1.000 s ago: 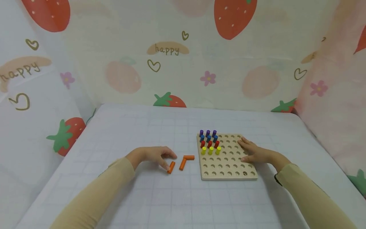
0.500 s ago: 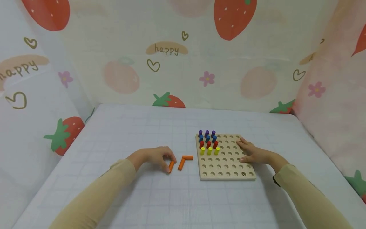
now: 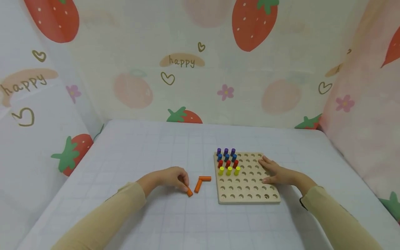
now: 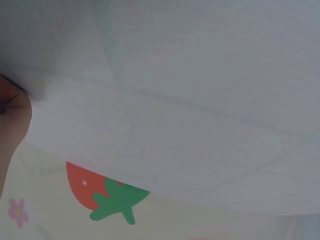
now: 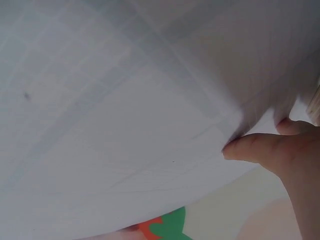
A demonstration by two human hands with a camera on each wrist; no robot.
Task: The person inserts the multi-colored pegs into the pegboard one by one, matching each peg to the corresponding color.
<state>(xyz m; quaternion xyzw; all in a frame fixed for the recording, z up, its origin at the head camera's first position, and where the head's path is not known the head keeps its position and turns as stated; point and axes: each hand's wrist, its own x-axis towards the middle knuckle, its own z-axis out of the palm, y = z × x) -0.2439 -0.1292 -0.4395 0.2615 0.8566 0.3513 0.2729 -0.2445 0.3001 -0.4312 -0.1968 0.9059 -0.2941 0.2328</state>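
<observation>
Between thumb and fingers, my left hand (image 3: 171,176) pinches an orange peg (image 3: 190,192) whose lower end points toward me. Two more orange pegs lie just right of it on the table: one slanted peg (image 3: 198,186) and one crosswise peg (image 3: 205,178), their ends meeting. A square wooden pegboard (image 3: 250,192) with rows of holes sits further right. At its left side stand three purple pegs (image 3: 226,152), three blue pegs (image 3: 227,158), three red pegs (image 3: 228,164) and three yellow pegs (image 3: 229,171). My right hand (image 3: 278,174) rests on the board's right edge, fingers spread. Both wrist views show only part of each hand.
A white cloth with a faint grid covers the table (image 3: 150,146). Fabric walls with strawberries (image 3: 185,115) and hearts enclose the back and both sides.
My left hand has closed on the nearest orange peg and turned it, so its lower end now points right and toward me. The right hand stays on the board. The head view tilts up slightly.
</observation>
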